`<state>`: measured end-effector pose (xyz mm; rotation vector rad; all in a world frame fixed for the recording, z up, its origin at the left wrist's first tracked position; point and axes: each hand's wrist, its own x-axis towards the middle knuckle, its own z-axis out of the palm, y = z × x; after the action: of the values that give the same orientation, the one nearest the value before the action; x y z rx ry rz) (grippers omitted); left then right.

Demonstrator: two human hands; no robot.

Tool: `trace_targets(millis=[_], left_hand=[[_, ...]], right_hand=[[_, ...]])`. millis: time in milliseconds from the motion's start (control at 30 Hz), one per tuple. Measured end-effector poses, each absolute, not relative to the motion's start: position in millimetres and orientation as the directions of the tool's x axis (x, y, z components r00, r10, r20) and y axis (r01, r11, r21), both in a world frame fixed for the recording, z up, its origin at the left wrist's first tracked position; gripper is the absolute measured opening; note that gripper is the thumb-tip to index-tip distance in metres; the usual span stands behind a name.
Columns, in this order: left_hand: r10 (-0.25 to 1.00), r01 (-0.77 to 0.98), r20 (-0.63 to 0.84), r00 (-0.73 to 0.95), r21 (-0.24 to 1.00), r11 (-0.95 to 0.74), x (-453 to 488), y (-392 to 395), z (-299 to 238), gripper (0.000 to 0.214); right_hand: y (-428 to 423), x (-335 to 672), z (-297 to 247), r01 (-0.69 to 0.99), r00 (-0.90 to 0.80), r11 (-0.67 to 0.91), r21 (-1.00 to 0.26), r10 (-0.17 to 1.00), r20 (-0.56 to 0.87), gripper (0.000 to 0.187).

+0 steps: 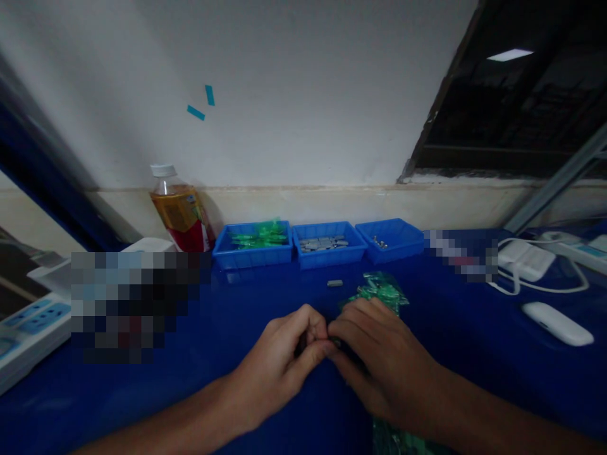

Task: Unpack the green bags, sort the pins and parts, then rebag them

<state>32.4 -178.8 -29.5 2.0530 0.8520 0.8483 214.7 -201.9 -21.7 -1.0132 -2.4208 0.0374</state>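
My left hand (pixel 284 357) and my right hand (pixel 386 357) meet fingertip to fingertip above the blue table. Thumb and index finger of each are pinched together. Something tiny and dark shows between them, too small and covered to name. Just past the fingers, a clear bag of green pieces (pixel 382 291) lies partly behind my right hand. A small grey metal piece (pixel 334 283) rests alone on the table. More green packets (pixel 398 439) lie below my right wrist, mostly hidden by it.
Along the wall stand three blue trays: one with green packets (pixel 258 239), one with grey metal pieces (pixel 322 243), one with small shiny parts (pixel 379 242). A drink bottle (pixel 180 212) and a power strip (pixel 40 322) are left; a white case (pixel 557 322) and charger (pixel 526 259) are right.
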Motion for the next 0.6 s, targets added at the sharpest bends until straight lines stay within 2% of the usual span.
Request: trace_targets(millis=[133,267,333,433,533,600], left_hand=[[0.784,0.291,0.281,0.554,0.816,-0.499,31.2,-179.7,-29.8,0.012],[0.765,0.308,0.373,0.525,0.755,-0.579,30.4,-181.5,-30.5,0.018],[0.752,0.311,0.41,0.516,0.729,-0.61,30.3,-182.6,-30.4,0.012],[0.754,0.309,0.407,0.516,0.732,-0.607,30.6,-183.1,-28.9,0.006],[0.777,0.319,0.377,0.505,0.754,-0.574,31.1,-182.1,-26.8,0.009],[0.789,0.321,0.356,0.5,0.771,-0.551,31.3,-181.0,-26.0,0.011]], right_hand=[[-195.0,216.0,-20.1,0.663,-0.541,0.684,-0.303,0.719,0.437,0.01],[-196.0,219.1,-19.8,0.644,-0.51,0.66,-0.387,0.747,0.427,0.019],[-196.8,218.8,-19.4,0.63,-0.517,0.665,-0.402,0.745,0.422,0.022],[-197.5,218.2,-19.3,0.63,-0.521,0.667,-0.398,0.743,0.42,0.023],[-198.8,219.1,-20.9,0.658,-0.498,0.662,-0.36,0.74,0.452,0.009],[-200.1,219.7,-22.6,0.672,-0.495,0.672,-0.309,0.719,0.488,0.015]])
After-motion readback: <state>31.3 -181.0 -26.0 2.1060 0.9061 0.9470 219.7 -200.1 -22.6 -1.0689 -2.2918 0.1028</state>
